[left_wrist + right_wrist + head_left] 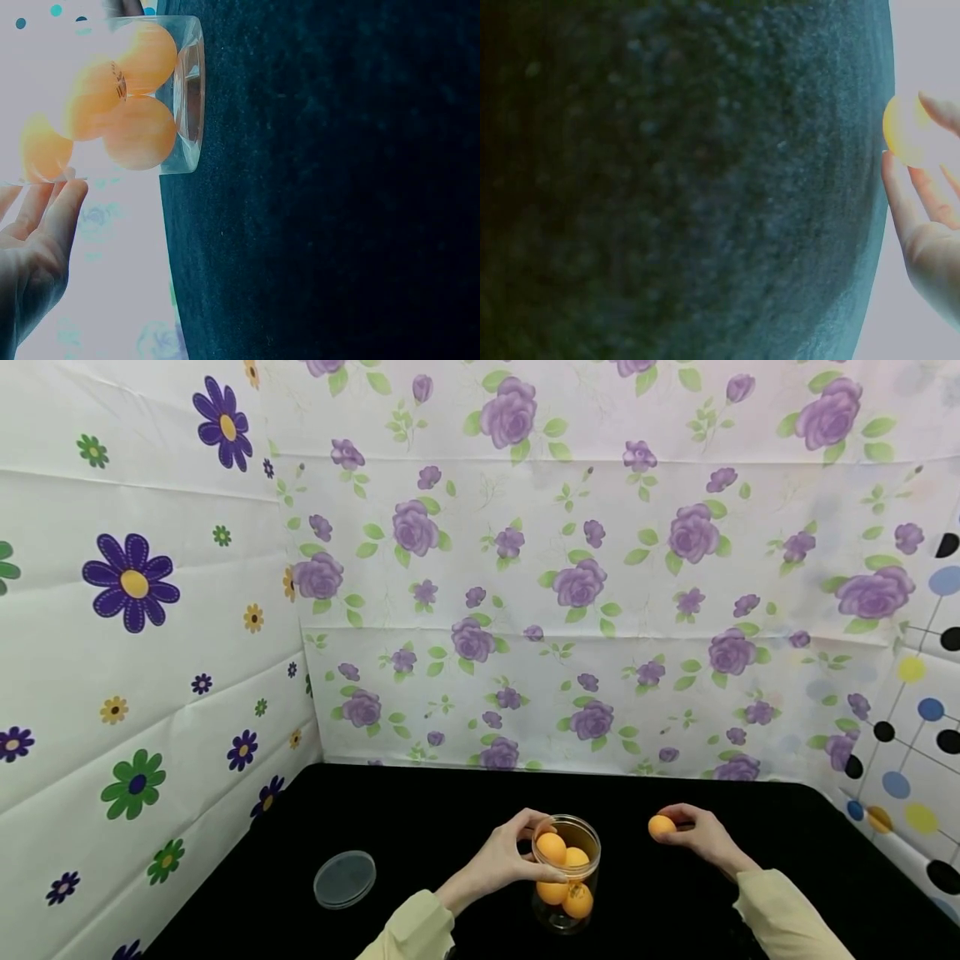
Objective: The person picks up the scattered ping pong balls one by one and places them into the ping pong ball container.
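My left hand (504,853) grips a clear jar (566,922) round its upper part, thumb in front and fingers behind. Several orange ping-pong balls (577,900) are stacked inside it, and the jar's mouth has no lid on. In the left wrist view the balls (140,133) show through the clear wall, with part of the left hand (41,259) below. To the right of the jar, my right hand (703,837) pinches one orange ping-pong ball (661,827) between thumb and fingers. The right wrist view shows that ball (904,133) at its edge, overexposed.
A round transparent lid (345,879) lies on the black tabletop (420,810) left of the jar. Patterned sheets hang round the table: purple roses (510,414) at the back, daisies on the left, coloured dots on the right.
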Available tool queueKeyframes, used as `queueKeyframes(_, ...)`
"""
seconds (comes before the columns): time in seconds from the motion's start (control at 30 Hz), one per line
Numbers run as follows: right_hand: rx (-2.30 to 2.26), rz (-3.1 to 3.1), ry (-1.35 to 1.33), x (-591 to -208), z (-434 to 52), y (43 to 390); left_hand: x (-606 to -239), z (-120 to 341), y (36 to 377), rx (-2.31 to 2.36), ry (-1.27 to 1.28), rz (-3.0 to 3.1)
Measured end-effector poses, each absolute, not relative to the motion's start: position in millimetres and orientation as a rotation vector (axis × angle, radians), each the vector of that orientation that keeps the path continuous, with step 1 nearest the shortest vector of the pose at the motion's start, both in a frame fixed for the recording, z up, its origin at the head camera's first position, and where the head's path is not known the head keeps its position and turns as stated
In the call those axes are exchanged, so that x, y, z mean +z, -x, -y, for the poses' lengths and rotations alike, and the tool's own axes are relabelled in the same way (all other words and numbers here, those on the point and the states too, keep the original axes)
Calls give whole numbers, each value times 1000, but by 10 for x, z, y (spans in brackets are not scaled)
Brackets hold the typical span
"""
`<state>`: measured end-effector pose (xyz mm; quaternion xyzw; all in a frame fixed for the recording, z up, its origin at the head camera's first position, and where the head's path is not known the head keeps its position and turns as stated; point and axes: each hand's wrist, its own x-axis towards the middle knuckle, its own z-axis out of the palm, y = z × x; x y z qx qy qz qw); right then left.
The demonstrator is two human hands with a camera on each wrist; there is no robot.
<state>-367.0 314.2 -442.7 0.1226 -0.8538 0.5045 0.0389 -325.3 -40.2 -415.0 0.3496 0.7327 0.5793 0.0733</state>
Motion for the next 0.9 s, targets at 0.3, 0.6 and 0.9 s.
queueKeyframes(0.3,1605,2592,-422,-4307,-2966,3666,-3992,431,3132,1757,-1056,-2154)
queueKeyframes(0.6,1569,2565,-509,-4217,-2782,3668,-3870,438,3011,1758,-1042,-2152)
queueKeyframes(0.9,1622,2547,-561,-4127,-2724,3637,-3922,426,3064,1748,-1054,-2167)
